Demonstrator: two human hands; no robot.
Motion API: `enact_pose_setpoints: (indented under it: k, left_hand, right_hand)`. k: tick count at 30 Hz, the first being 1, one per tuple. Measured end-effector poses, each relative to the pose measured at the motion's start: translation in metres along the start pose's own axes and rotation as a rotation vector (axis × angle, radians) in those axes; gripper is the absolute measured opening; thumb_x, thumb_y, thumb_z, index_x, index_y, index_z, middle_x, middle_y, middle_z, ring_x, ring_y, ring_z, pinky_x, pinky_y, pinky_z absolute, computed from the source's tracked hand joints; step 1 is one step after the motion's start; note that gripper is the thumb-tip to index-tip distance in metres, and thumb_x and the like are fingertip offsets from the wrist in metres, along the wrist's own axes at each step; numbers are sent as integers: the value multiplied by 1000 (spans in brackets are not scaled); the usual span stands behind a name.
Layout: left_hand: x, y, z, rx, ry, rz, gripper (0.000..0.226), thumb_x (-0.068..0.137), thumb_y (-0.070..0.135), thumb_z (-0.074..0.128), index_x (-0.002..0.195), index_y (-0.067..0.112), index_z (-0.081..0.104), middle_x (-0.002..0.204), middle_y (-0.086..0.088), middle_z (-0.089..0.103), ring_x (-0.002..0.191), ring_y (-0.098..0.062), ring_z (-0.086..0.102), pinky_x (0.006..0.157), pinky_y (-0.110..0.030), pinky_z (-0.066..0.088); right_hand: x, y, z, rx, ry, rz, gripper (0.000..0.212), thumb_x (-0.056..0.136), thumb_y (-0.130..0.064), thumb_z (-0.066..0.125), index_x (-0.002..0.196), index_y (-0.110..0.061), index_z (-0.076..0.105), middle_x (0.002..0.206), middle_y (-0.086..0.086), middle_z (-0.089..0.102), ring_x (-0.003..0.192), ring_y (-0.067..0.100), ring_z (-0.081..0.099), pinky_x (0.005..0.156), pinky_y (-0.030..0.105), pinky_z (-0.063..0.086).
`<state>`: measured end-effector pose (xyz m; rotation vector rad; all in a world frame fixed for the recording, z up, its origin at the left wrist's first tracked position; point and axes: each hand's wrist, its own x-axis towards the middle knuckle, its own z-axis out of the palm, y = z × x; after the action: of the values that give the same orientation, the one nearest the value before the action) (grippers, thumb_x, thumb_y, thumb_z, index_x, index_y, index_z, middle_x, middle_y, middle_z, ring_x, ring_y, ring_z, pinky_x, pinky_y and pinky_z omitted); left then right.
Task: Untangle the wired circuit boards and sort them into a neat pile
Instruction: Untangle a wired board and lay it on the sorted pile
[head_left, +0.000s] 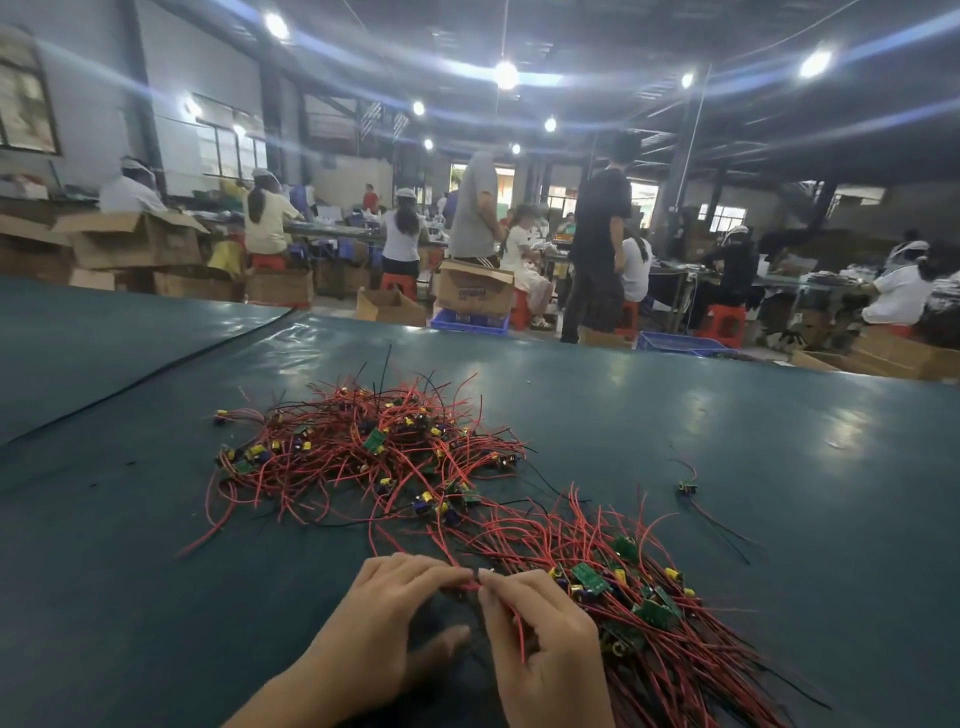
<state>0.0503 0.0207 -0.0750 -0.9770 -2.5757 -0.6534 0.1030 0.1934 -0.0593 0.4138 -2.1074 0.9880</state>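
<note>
Low in the middle of the view, the two hands meet fingertip to fingertip over a dark green table (727, 415). The right hand (540, 654) is curled round a red wire (519, 631), which runs down between its bent fingers and out at the fingertips toward the left. The left hand (384, 623) lays its fingertips on that same wire where it comes out, but its thumb lies apart underneath, so I cannot tell whether it clamps the wire or only touches it. Just to the right of the right hand, touching its knuckle side, lies the pile (654, 613) of small green boards, their red wires streaming mostly one way toward the lower right. Farther up the table, beyond the hands and apart from them, sits the tangled heap (363, 452) of boards with red and black wires looping every way. One lone board (687, 487) lies by itself off to the right of both. A black cable (156, 374) crosses the table on the left. Behind the table, workers (400, 234) sit among cardboard boxes (472, 291)
</note>
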Motion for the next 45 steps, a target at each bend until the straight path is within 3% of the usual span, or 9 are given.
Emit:
enact_pose_setpoints:
  k: [3,8,12,18,21,27,35,41,45]
  left_hand:
    - [2,-3,-2,-7,86,28,30,88,49,56,113,37,65,100,22,64,92,-2,55,87,-16,30]
    - [3,-11,-3,-9,167,-12,34,89,54,44,108,35,66,86,21,58,83,3,45,82,-15,29]
    - [3,-18,-3,-13,196,-72,38,91,56,36,108,33,62,91,23,55,86,2,46,84,-20,34]
    - [2,-21,-4,-163,226,-115,15,94,42,51,105,35,59,89,25,55,85,5,52,76,-21,45]
    - [2,-19,-6,-183,261,-122,21,92,47,50,103,33,62,84,22,56,78,1,54,71,-21,46]
    - [1,-12,-10,-185,265,-120,29,89,45,52,115,35,63,82,22,58,78,0,55,75,-19,45]
    - [3,-12,-9,-121,267,-85,17,87,30,63,104,29,66,95,24,62,88,7,55,80,-20,45]
    - [4,-17,-4,-23,331,-64,20,84,35,57,96,25,70,100,17,63,94,-1,57,83,-21,41]
    - [0,-17,-3,31,394,-57,19,85,32,58,93,23,73,97,14,65,91,-5,60,85,-24,42]
  right_hand:
    - [2,0,-2,25,45,-17,17,87,-18,64,97,-11,76,78,-13,62,57,-5,52,54,8,42]
    - [4,4,-3,61,124,14,17,88,-21,63,98,-16,75,79,-14,62,57,4,54,45,22,44]
    - [4,5,-4,50,124,65,17,84,-15,64,97,-16,75,77,-15,61,58,2,52,49,9,37]
    - [-3,10,1,13,3,119,15,84,-8,70,93,-20,75,74,-16,61,65,5,58,54,12,45]
    - [-3,9,2,-2,-22,116,15,85,-9,70,93,-20,75,73,-17,59,62,2,56,54,9,41]
    - [-4,9,3,22,26,114,21,85,-11,68,101,-25,72,70,-13,58,53,5,52,49,17,43]
    - [-3,8,6,93,81,44,18,88,-14,63,101,-22,72,80,-15,59,49,8,49,38,32,43]
    - [-4,3,7,133,111,60,21,90,-26,56,106,-29,69,85,-17,62,46,9,51,38,31,44]
    - [-8,2,8,154,127,101,26,90,-16,58,111,-30,66,86,-15,61,49,11,52,39,33,44]
